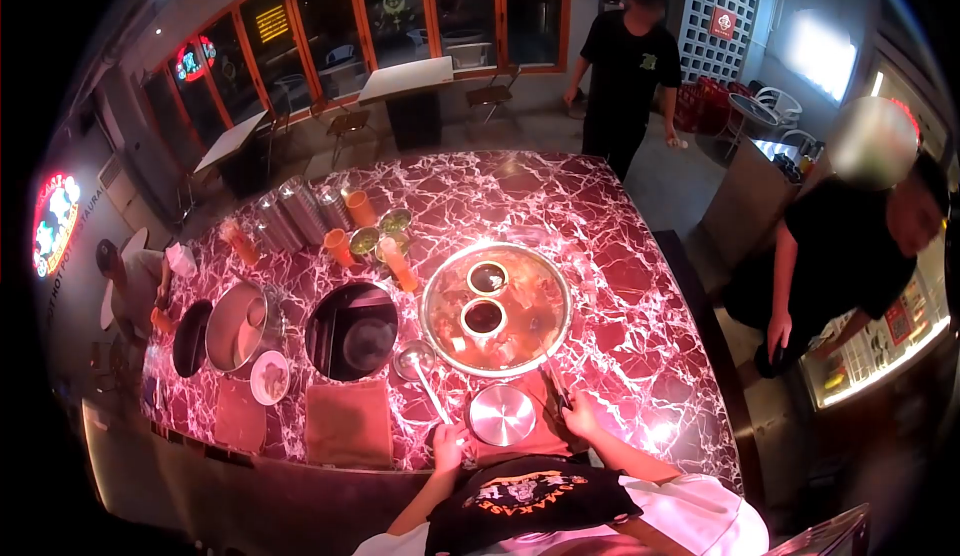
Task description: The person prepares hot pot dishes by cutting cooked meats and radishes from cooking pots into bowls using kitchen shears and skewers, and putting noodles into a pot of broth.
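At the counter's front edge, my left hand (449, 445) is closed around the handle of a ladle (428, 388). The ladle's round bowl lies to the left of the large round pot (428, 331). This pot holds reddish-brown broth with pieces in it and two small round bowls (484, 317) of dark liquid. My right hand (578, 415) is closed on a slim dark-handled tool (561, 392), whose exact kind is unclear. Its tip points toward the pot's near rim. Between my hands sits a shiny round metal plate or lid (502, 416).
Left of the pot are a dark round well (351, 332), a tall steel pot (226, 328) and a small bowl (270, 378). Stacked metal cups (290, 214) and orange cups (361, 208) stand farther back. One person (626, 71) stands beyond the counter, another (830, 246) at the right, another (135, 281) far left.
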{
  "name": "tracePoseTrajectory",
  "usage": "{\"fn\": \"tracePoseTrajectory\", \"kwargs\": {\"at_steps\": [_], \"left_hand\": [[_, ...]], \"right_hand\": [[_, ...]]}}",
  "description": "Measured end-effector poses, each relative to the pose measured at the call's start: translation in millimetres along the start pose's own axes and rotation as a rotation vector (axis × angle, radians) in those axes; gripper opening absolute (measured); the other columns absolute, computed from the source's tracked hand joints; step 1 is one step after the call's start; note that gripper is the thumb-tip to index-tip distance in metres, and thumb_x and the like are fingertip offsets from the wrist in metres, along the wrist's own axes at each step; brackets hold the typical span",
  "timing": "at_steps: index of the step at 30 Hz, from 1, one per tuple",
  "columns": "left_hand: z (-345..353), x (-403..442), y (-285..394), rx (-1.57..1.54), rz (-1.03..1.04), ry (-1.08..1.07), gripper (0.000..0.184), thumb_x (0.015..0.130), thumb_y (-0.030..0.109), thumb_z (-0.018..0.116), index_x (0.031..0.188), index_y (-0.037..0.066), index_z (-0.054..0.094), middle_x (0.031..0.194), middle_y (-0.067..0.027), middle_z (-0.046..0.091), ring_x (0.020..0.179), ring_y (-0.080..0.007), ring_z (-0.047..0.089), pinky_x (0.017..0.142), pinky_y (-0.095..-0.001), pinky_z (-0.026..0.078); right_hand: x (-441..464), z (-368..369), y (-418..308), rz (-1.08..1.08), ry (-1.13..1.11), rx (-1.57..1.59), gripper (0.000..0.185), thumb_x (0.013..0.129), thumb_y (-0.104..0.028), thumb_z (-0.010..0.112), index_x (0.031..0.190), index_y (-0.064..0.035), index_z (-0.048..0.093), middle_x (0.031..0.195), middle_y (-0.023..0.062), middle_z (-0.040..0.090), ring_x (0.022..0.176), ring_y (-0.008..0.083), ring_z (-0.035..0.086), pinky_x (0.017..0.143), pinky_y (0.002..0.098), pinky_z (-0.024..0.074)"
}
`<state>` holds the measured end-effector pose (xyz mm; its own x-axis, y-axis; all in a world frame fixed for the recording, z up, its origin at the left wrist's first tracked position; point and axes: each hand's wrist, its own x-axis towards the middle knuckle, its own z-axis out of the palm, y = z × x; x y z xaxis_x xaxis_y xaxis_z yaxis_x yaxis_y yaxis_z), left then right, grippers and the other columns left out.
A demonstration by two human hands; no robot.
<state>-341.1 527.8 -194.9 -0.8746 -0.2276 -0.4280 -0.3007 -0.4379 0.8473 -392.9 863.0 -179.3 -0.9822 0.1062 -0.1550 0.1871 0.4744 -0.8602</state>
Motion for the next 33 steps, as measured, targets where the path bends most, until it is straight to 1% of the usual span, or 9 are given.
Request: {"fn": "tracePoseTrajectory", "kwargs": {"at_steps": [4, 10, 11, 12, 13, 14, 19, 24, 33], "left_hand": [[-28, 2, -2, 0.033, -0.034, -0.051, 0.019, 0.107, 0.026, 0.044, 0.105, 0.007, 0.048, 0.125, -0.0165, 0.065, 0.103, -0.0264, 0.068, 0.075, -0.0388, 0.058], [-40, -9, 35, 0.19, -0.053, -0.074, 0.022, 0.106, 0.022, 0.048, 0.115, 0.006, 0.059, 0.116, -0.01, 0.067, 0.092, -0.0141, 0.066, 0.069, -0.0275, 0.051], [-41, -19, 56, 0.617, 0.319, -0.096, 0.021, 0.105, 0.018, 0.049, 0.106, 0.004, 0.064, 0.102, -0.0061, 0.066, 0.083, -0.0102, 0.061, 0.067, -0.0256, 0.047], [-59, -9, 47, 0.764, 0.415, -0.097, 0.021, 0.104, 0.016, 0.049, 0.105, 0.003, 0.066, 0.094, -0.0044, 0.063, 0.079, -0.0096, 0.057, 0.068, -0.0245, 0.046], [-70, -1, 43, 0.736, 0.439, -0.155, 0.022, 0.105, 0.018, 0.049, 0.111, 0.003, 0.063, 0.095, -0.0059, 0.064, 0.082, -0.0113, 0.061, 0.069, -0.0255, 0.05], [-55, -19, 69, 0.307, -0.024, -0.157, 0.024, 0.106, 0.021, 0.048, 0.114, 0.002, 0.059, 0.1, -0.0094, 0.066, 0.084, -0.0155, 0.065, 0.069, -0.0282, 0.055], [-78, -24, 73, 0.287, -0.052, -0.213, 0.024, 0.106, 0.026, 0.051, 0.11, 0.003, 0.056, 0.091, -0.0108, 0.07, 0.065, -0.0151, 0.065, 0.055, -0.0253, 0.052], [-94, -33, 75, 0.382, -0.066, -0.16, 0.022, 0.105, 0.026, 0.052, 0.108, 0.005, 0.06, 0.066, -0.0019, 0.058, 0.046, -0.0077, 0.046, 0.042, -0.0221, 0.035], [-105, -15, 92, 0.326, 0.102, -0.114, 0.02, 0.106, 0.021, 0.052, 0.111, 0.004, 0.061, 0.068, 0.0003, 0.056, 0.052, -0.0041, 0.043, 0.046, -0.0207, 0.033]], "right_hand": [[-23, 5, 16, 0.052, -0.035, -0.099, 0.031, 0.087, -0.004, 0.063, 0.114, 0.0, 0.049, 0.09, 0.0169, 0.066, 0.084, 0.026, 0.068, 0.073, 0.0382, 0.0532], [-40, 5, -32, 0.083, 0.101, -0.279, 0.032, 0.086, -0.016, 0.064, 0.113, -0.001, 0.055, 0.102, 0.0284, 0.063, 0.096, 0.0463, 0.063, 0.083, 0.0531, 0.0495], [-35, 18, -11, 0.037, 0.188, -0.27, 0.033, 0.087, -0.016, 0.063, 0.115, -0.0005, 0.055, 0.101, 0.0284, 0.064, 0.094, 0.0464, 0.064, 0.083, 0.054, 0.0494], [-38, 17, -25, 0.104, 0.173, -0.305, 0.034, 0.088, -0.016, 0.063, 0.116, -0.0007, 0.054, 0.1, 0.0279, 0.064, 0.093, 0.0463, 0.064, 0.083, 0.0541, 0.0497], [-36, 22, -18, 0.103, 0.19, -0.267, 0.036, 0.087, -0.017, 0.064, 0.117, -0.0007, 0.053, 0.1, 0.0271, 0.065, 0.093, 0.046, 0.064, 0.084, 0.054, 0.0497], [-40, 24, -20, 0.113, 0.207, -0.307, 0.036, 0.086, -0.017, 0.064, 0.116, -0.001, 0.052, 0.1, 0.0268, 0.065, 0.093, 0.046, 0.064, 0.083, 0.0537, 0.0499], [-55, 28, -19, 0.04, 0.298, -0.283, 0.04, 0.085, -0.012, 0.065, 0.121, -0.001, 0.048, 0.105, 0.0301, 0.064, 0.101, 0.0479, 0.063, 0.085, 0.0523, 0.0508], [-98, 28, -29, 0.161, 0.354, -0.199, 0.042, 0.085, -0.009, 0.066, 0.121, 0.0024, 0.049, 0.113, 0.0294, 0.063, 0.107, 0.045, 0.062, 0.093, 0.0475, 0.0496], [-91, 12, -71, 0.393, 0.249, -0.305, 0.056, 0.082, -0.03, 0.069, 0.125, -0.0003, 0.049, 0.107, 0.0269, 0.067, 0.103, 0.0425, 0.066, 0.089, 0.0479, 0.0503]]}}
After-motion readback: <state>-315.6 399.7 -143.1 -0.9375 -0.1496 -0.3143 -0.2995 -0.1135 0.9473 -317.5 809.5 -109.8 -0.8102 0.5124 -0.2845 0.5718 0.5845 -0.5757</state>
